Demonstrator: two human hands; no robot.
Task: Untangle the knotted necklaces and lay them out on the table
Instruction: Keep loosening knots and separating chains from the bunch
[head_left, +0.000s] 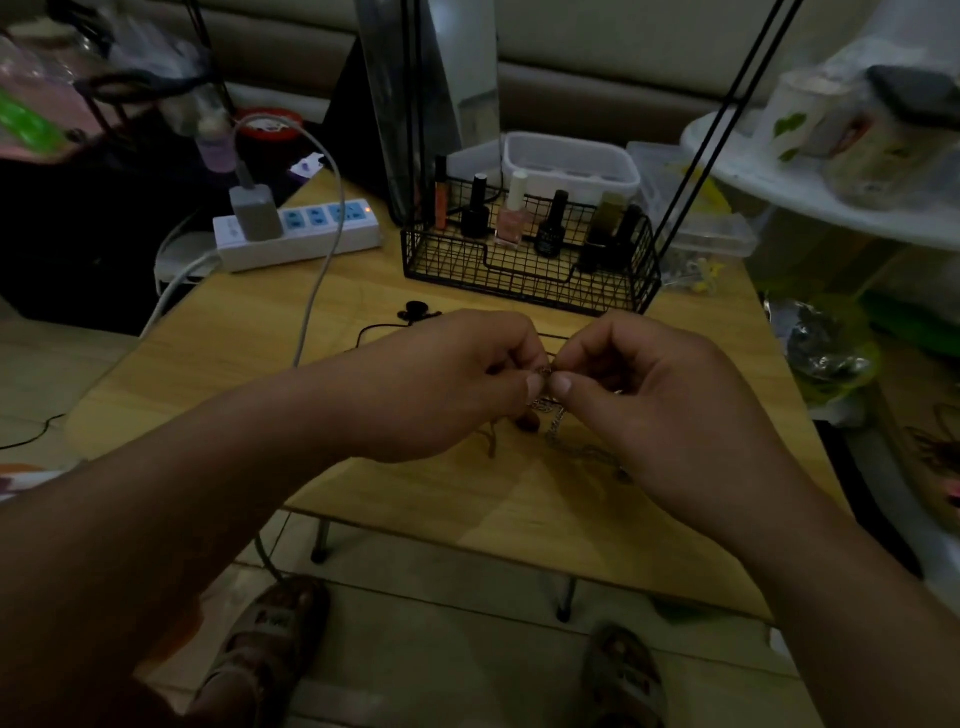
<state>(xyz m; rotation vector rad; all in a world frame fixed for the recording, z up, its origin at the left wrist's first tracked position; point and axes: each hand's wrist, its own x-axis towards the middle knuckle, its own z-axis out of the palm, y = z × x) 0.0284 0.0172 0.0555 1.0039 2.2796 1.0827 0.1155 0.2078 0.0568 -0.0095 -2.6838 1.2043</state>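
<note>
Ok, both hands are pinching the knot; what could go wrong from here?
The left hand and right hand pinch the thin tangled metal necklaces close together, so pulling apart may tighten the knot or snap a link. Their hanging ends trail onto the light wooden table; dim light could hide small loops.

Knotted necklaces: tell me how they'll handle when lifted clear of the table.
Probably floppy: the necklaces sag in loose strands from where the left hand and right hand pinch them, down toward the table. Likely light, since fingertips alone hold them up. Thin chains look apt to snag if tugged.
</note>
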